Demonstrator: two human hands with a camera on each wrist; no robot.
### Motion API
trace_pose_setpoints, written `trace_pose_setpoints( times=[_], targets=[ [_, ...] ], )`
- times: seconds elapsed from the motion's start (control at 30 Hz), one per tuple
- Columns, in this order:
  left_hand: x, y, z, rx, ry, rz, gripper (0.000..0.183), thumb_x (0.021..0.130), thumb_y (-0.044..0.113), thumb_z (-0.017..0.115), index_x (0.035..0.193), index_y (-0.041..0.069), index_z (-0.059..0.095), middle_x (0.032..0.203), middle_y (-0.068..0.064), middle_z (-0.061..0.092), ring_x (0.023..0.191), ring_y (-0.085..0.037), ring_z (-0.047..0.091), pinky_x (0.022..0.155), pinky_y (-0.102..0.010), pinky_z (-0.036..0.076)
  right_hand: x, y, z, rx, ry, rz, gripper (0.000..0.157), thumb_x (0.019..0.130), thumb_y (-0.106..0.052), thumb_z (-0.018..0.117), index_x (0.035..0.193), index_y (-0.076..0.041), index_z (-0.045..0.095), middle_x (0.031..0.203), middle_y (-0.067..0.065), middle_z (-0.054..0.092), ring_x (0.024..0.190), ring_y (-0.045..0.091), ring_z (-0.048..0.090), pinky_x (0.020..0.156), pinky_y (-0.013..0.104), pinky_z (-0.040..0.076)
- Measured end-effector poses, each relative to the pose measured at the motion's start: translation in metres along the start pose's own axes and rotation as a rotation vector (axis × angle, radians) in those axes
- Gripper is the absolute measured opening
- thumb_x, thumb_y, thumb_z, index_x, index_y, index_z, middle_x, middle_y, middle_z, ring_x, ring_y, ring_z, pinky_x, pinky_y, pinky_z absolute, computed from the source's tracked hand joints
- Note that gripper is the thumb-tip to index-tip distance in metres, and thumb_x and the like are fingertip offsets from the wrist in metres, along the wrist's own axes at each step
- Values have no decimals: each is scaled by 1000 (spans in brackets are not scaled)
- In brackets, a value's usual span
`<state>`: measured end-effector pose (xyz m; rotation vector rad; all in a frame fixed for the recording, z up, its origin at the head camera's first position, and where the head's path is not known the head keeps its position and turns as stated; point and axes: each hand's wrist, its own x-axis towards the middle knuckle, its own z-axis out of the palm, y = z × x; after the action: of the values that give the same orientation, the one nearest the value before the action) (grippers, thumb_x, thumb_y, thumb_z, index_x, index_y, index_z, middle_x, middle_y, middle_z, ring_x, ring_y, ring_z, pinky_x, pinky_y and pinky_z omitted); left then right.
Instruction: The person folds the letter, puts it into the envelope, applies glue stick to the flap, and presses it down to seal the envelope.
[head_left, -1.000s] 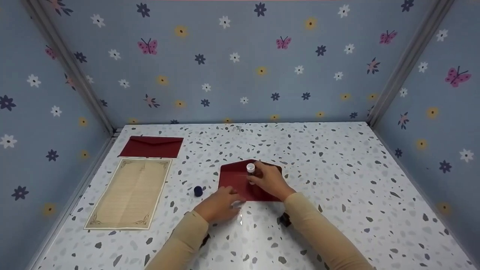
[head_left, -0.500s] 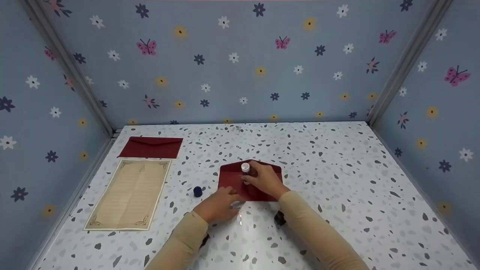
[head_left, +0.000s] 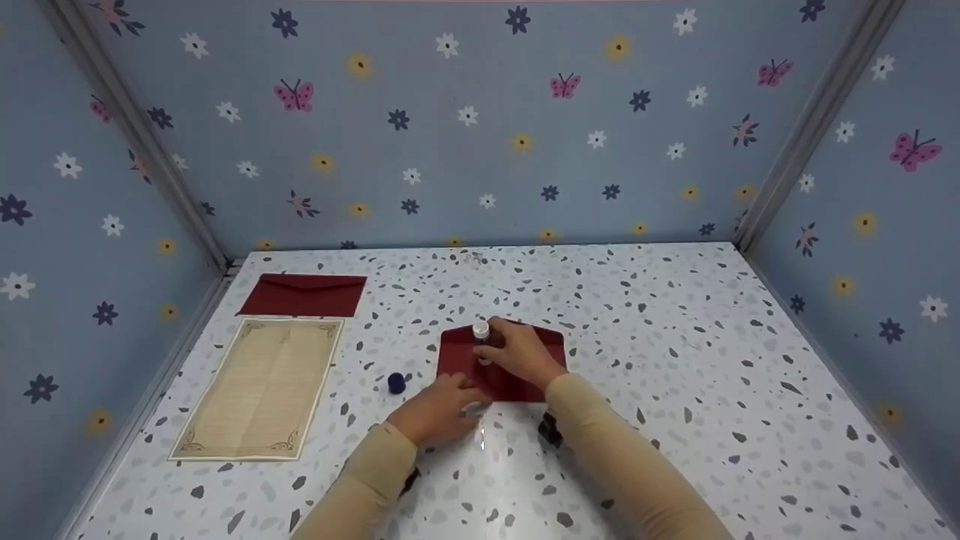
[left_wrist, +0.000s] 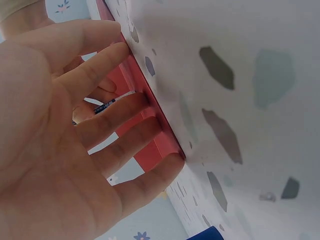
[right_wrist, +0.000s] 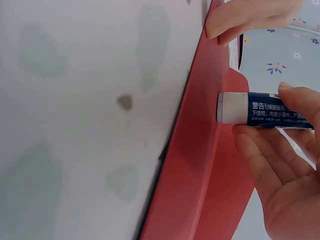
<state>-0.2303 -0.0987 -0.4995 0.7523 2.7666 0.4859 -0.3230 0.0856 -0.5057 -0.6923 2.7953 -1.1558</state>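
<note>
A red envelope point(head_left: 459, 352) lies in the middle of the table with its flap unfolded away from the person. Above it, my right hand point(head_left: 523, 351) pinches a glue stick point(head_left: 481, 331) that stands upright, white end up. In the right wrist view the glue stick point(right_wrist: 265, 109), with a dark blue label, meets the envelope point(right_wrist: 192, 150) near the flap's crease. My left hand point(head_left: 439, 409) rests its fingertips on the near left part of the envelope; the left wrist view shows its fingers point(left_wrist: 132, 145) fairly straight and spread along the red edge.
A dark blue cap point(head_left: 397, 383) sits on the table left of the envelope. Farther left lies a cream bordered letter sheet point(head_left: 259, 390), with a second red envelope point(head_left: 304, 296) behind it. Flower-patterned walls point(head_left: 480, 150) enclose the table at the back and both sides.
My right hand has slid the glue stick leftward across the envelope, close to the flap crease. The left hand has stayed on the envelope's near left part.
</note>
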Motion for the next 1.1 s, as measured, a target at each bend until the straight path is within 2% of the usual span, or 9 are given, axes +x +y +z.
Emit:
trace_pose_setpoints(
  times=[0.33,0.57,0.8,1.1],
  targets=[
    [-1,1,-1,-18,15,22,34,98,26,63,132,24,67,139,-11,53,127,-31,47,102,-49,45,10,-7,6,16,-39,43,28,92,-34,73,113,-18,63,97,-4,66,88,13,62,83,33,52],
    [-1,2,-1,-8,14,27,32,97,25,64,129,24,69,136,-12,53,122,-31,49,98,-49,47,15,-13,13,56,-50,30,23,93,-30,74,106,-17,61,89,-6,66,78,7,66,80,30,52],
    [0,2,-1,-20,3,29,32,95,25,65,127,22,70,132,-9,54,121,-30,49,99,-49,47,20,-20,19,48,-66,55,21,93,-30,74,105,-19,61,95,-4,68,83,10,65,81,29,54],
    [0,1,-2,22,14,57,33,96,25,64,129,22,69,129,-11,55,120,-31,50,99,-49,46,25,-28,25,-4,-65,68,24,92,-32,74,110,-20,63,99,-5,68,90,12,62,86,33,53]
  ],
)
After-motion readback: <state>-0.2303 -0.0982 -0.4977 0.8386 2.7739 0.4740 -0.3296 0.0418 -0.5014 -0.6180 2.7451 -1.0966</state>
